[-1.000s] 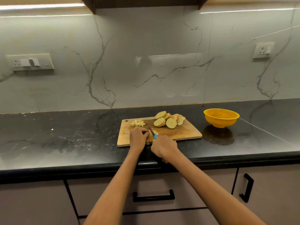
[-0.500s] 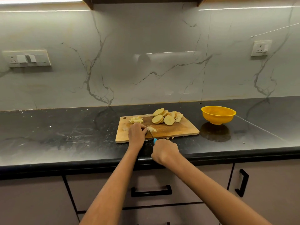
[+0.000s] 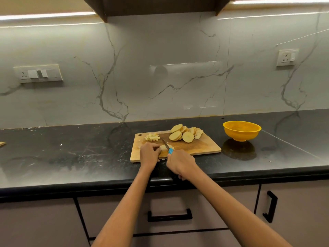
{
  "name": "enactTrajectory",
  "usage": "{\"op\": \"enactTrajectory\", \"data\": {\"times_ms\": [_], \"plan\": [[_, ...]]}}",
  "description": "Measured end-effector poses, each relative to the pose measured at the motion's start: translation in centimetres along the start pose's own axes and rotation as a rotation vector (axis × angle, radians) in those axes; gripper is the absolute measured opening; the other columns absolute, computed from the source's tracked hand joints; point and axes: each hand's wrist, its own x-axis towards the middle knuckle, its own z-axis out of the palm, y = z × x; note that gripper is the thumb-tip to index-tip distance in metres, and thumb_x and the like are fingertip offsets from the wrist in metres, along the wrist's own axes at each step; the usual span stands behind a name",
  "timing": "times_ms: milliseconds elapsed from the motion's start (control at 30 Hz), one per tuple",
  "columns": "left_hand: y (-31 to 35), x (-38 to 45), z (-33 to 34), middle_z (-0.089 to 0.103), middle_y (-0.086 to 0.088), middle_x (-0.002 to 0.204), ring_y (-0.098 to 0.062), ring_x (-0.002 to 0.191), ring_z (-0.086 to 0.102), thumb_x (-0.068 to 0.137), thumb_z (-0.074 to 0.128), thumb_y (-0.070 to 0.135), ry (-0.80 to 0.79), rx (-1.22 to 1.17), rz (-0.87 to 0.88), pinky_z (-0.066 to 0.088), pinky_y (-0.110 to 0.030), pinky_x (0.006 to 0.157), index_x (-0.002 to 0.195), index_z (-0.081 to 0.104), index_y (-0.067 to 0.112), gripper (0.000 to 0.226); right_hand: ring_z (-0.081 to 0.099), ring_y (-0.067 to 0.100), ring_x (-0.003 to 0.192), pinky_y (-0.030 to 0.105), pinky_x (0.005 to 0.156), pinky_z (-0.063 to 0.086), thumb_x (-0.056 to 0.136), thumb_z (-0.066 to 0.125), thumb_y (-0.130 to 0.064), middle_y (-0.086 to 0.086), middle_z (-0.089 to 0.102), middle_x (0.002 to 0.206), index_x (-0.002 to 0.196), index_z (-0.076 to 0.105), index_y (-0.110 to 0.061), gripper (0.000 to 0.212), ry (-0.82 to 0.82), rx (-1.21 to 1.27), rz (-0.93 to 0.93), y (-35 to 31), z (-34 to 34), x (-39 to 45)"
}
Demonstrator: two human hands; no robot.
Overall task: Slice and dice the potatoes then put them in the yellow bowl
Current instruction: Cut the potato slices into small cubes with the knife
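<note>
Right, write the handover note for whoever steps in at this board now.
Left hand holds a potato slice down on the cutting board.
Right hand grips the blue-handled knife, blade on that slice.
Done: small diced pile at the board's back left; stack of uncut slices at back right.
Left: dice this slice and the stack, then move everything into the yellow bowl, which looks empty, right of the board.

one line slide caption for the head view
Left hand steadies a potato slice while right hand cuts with a knife.
</note>
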Motion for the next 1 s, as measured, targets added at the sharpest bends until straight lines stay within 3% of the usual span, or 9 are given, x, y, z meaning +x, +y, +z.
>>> {"op": "enactTrajectory", "data": {"times_ms": [133, 233, 333, 400, 467, 567, 700, 800, 1000], "plan": [[0.1, 0.0, 0.0, 0.072, -0.011, 0.091, -0.019, 0.084, 0.064, 0.083, 0.067, 0.009, 0.003, 0.009, -0.008, 0.049, -0.028, 0.073, 0.093, 0.074, 0.003, 0.013, 0.065, 0.031, 0.100, 0.033, 0.076, 0.052, 0.097, 0.042, -0.021, 0.018, 0.066, 0.109, 0.111, 0.056, 0.003, 0.031, -0.046, -0.026, -0.007, -0.7, 0.2, 0.4], [-0.1, 0.2, 0.2, 0.073, -0.010, 0.087, -0.019, 0.080, 0.064, 0.083, 0.067, 0.008, 0.003, 0.026, 0.002, 0.050, -0.031, 0.069, 0.088, 0.075, 0.003, 0.010, 0.064, 0.029, 0.098, 0.034, 0.084, 0.051, 0.097, 0.042, -0.020, 0.017, 0.065, 0.111, 0.115, 0.055, 0.002, 0.031, -0.073, -0.063, -0.011, -1.0, 0.1, 0.4], [0.1, 0.3, 0.1, 0.073, -0.010, 0.084, -0.020, 0.078, 0.065, 0.083, 0.067, 0.008, -0.003, 0.044, 0.009, 0.052, -0.032, 0.067, 0.083, 0.075, 0.003, 0.010, 0.051, 0.022, 0.064, 0.029, 0.062, 0.046, 0.097, 0.042, -0.019, 0.015, 0.064, 0.106, 0.122, 0.052, 0.000, 0.033, -0.098, -0.120, -0.049, -1.7, -0.2, 0.5], [0.2, 0.2, 0.1, 0.073, -0.010, 0.083, -0.020, 0.076, 0.065, 0.083, 0.067, 0.008, -0.003, 0.053, 0.003, 0.051, -0.031, 0.065, 0.082, 0.075, 0.003, 0.010, 0.046, 0.020, 0.060, 0.025, 0.053, 0.038, 0.095, 0.043, -0.016, 0.015, 0.064, 0.112, 0.126, 0.050, -0.001, 0.035, -0.095, -0.158, -0.069, -2.0, -0.1, 0.3], [0.3, 0.0, 0.0, 0.073, -0.010, 0.083, -0.020, 0.076, 0.064, 0.084, 0.066, 0.008, 0.006, 0.050, -0.003, 0.050, -0.031, 0.064, 0.083, 0.075, 0.003, 0.010, 0.062, 0.025, 0.081, 0.028, 0.060, 0.045, 0.094, 0.046, -0.015, 0.014, 0.063, 0.115, 0.123, 0.052, -0.003, 0.032, -0.090, -0.187, -0.078, -1.9, 0.2, -0.1], [0.2, 0.0, 0.2, 0.073, -0.009, 0.087, -0.019, 0.080, 0.065, 0.084, 0.066, 0.010, 0.020, 0.050, -0.006, 0.049, -0.029, 0.067, 0.087, 0.075, 0.005, 0.011, 0.060, 0.027, 0.108, 0.033, 0.082, 0.047, 0.094, 0.046, -0.016, 0.012, 0.061, 0.119, 0.119, 0.055, -0.003, 0.029, -0.100, -0.253, -0.076, -1.1, 0.4, -1.6], [0.1, -0.2, 0.3, 0.072, -0.008, 0.095, -0.018, 0.088, 0.065, 0.084, 0.068, 0.013, 0.027, 0.056, -0.019, 0.051, -0.028, 0.076, 0.095, 0.073, 0.006, 0.015, 0.061, 0.024, 0.105, 0.030, 0.077, 0.045, 0.097, 0.046, -0.020, 0.009, 0.062, 0.116, 0.119, 0.056, -0.003, 0.029, -0.038, -0.311, -0.068, 0.5, 0.9, -3.2], [0.5, -0.4, 0.0, 0.070, -0.010, 0.103, -0.020, 0.096, 0.063, 0.083, 0.069, 0.013, 0.045, 0.012, -0.032, 0.048, -0.027, 0.082, 0.103, 0.071, 0.005, 0.022, 0.061, 0.024, 0.105, 0.031, 0.076, 0.044, 0.099, 0.044, -0.027, 0.009, 0.063, 0.114, 0.117, 0.056, -0.004, 0.032, 0.050, -0.215, -0.055, 0.9, 0.7, -3.2], [0.3, -1.0, -0.9, 0.071, -0.010, 0.102, -0.019, 0.093, 0.063, 0.085, 0.067, 0.012, 0.091, -0.041, -0.113, 0.039, -0.020, 0.072, 0.104, 0.071, 0.005, 0.021, 0.067, 0.026, 0.084, 0.034, 0.079, 0.056, 0.099, 0.041, -0.030, 0.014, 0.067, 0.093, 0.110, 0.055, 0.002, 0.037, 0.021, -0.016, -0.009, -0.4, 0.1, -1.1]]}}
